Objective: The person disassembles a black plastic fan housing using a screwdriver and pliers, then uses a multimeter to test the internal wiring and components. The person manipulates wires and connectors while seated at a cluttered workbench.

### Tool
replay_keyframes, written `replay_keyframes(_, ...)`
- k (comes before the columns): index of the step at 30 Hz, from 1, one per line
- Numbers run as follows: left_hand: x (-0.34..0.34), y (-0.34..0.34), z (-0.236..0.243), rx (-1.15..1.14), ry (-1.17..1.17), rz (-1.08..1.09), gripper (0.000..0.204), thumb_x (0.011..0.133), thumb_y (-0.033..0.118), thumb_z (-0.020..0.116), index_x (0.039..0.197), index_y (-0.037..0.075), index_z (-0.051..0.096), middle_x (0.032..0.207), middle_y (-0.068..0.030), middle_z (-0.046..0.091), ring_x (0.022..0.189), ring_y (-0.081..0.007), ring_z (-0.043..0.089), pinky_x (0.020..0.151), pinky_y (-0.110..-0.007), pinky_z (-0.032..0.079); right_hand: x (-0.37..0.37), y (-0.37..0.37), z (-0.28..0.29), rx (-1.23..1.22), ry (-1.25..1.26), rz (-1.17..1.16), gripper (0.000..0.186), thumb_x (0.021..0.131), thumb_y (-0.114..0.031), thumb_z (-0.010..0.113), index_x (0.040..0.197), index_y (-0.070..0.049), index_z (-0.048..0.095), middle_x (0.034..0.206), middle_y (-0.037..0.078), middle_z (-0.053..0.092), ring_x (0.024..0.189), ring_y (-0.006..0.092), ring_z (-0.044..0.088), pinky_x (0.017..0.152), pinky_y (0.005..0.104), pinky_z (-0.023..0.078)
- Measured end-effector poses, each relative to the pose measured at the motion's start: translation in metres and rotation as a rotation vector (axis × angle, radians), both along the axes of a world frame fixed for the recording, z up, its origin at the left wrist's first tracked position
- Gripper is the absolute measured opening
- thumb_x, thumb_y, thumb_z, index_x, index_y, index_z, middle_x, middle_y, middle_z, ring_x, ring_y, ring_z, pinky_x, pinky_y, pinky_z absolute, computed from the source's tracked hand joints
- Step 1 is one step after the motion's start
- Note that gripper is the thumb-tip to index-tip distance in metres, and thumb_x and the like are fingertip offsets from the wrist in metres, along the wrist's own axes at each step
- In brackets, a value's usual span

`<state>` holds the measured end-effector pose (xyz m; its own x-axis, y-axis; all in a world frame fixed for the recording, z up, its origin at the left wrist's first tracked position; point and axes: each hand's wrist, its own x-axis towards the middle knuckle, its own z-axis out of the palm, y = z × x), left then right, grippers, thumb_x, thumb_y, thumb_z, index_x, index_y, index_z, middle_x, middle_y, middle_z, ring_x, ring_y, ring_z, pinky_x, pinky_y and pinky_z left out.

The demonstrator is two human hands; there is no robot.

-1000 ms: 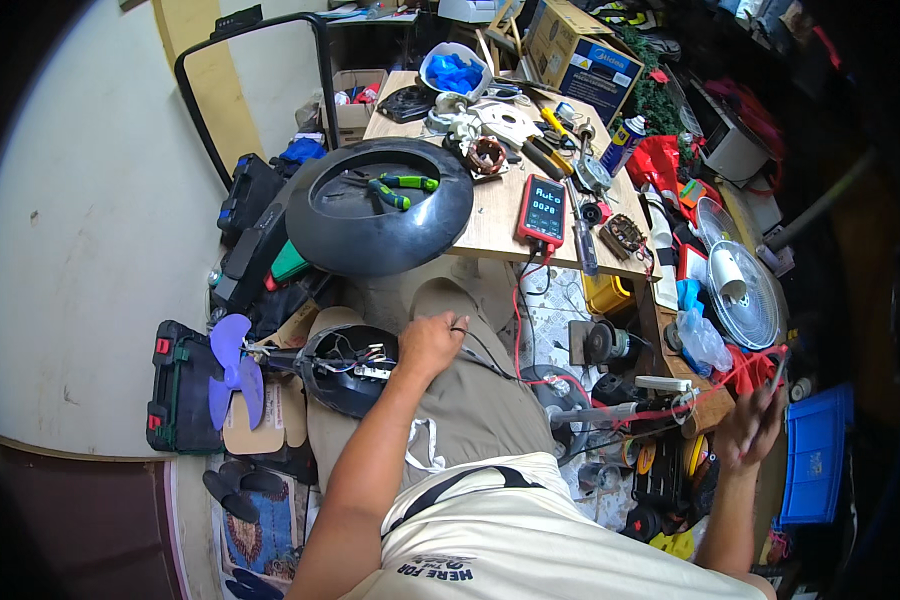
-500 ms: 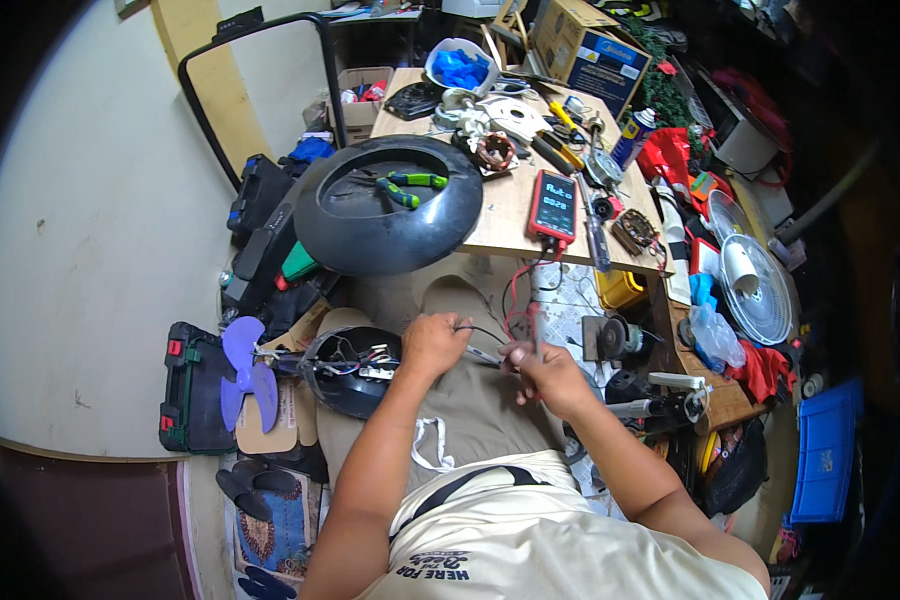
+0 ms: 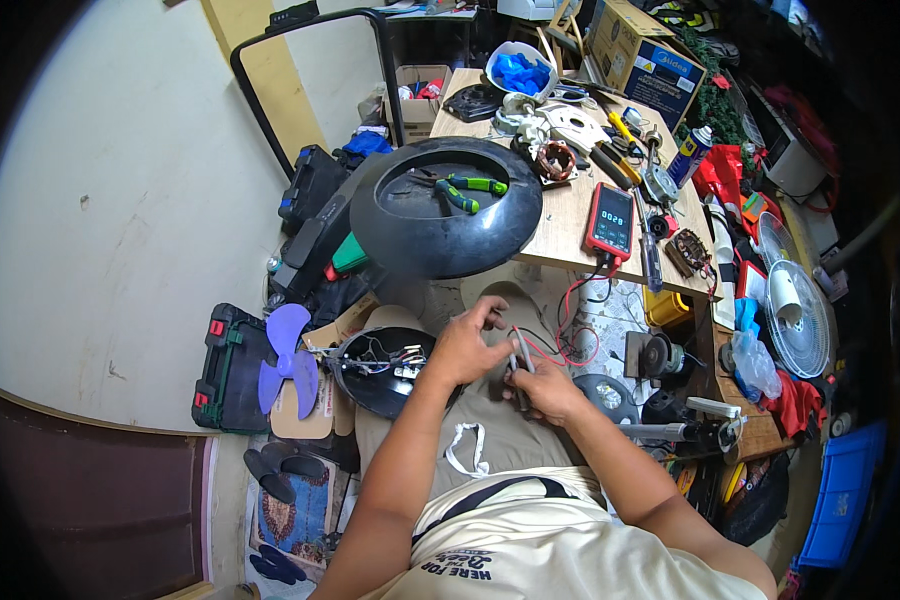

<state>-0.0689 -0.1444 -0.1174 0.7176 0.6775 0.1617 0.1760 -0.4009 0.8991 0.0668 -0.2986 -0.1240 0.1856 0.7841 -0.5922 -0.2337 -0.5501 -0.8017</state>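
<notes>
My right hand (image 3: 544, 390) grips two slim test probes (image 3: 520, 365) side by side, upright over my lap. My left hand (image 3: 472, 342) is beside them, fingers apart and slightly bent, thumb close to the probe tips; whether it touches them I cannot tell. Thin leads (image 3: 590, 350) run from the probes toward a red multimeter (image 3: 608, 222) on the wooden table. On my lap to the left, an open black fan housing (image 3: 360, 395) shows wires and a white switch part (image 3: 406, 371). Purple fan blades (image 3: 288, 365) on a shaft adjoin it.
The table (image 3: 560, 250) carries a round black base (image 3: 430, 250) with green pliers (image 3: 460, 197), tools and motor parts. A black toolcase (image 3: 228, 370) leans at left. Right are fan guards (image 3: 800, 340), a grinder (image 3: 658, 355) and a blue crate (image 3: 840, 490).
My right hand came from the far right to the middle with the probes. My left hand's fingers have loosened from the black lead they pinched. My view has shifted slightly.
</notes>
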Motion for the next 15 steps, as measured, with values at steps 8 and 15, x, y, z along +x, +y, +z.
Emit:
replay_keyframes(8, -0.01, 0.017, 0.0, -0.262, -0.224, 0.05, 0.034, 0.095, 0.017, 0.069, 0.123, -0.003, 0.067, 0.107, -0.0103, 0.074, 0.101, -0.0174, 0.068, 0.094, -0.035, 0.055, -0.057, 0.06, -0.033, -0.028, 0.141, 0.018, 0.018, 0.092, -0.021, 0.08, 0.092, -0.009, 0.066, 0.069, 0.0, 0.058, 0.046, 0.0111, 0.049, 0.036, 0.029, 0.034)
replay_keyframes(15, -0.079, 0.026, 0.055, 0.552, 0.284, 0.134, 0.044, 0.085, 0.035, 0.086, 0.116, 0.006, 0.075, 0.113, -0.0133, 0.075, 0.111, -0.0369, 0.07, 0.099, -0.047, 0.054, -0.058, 0.061, -0.037, 0.163, 0.143, 0.092, 0.02, 0.098, -0.021, 0.08, 0.103, -0.004, 0.071, 0.074, -0.001, 0.061, 0.053, 0.0087, 0.051, 0.047, 0.0278, 0.041)
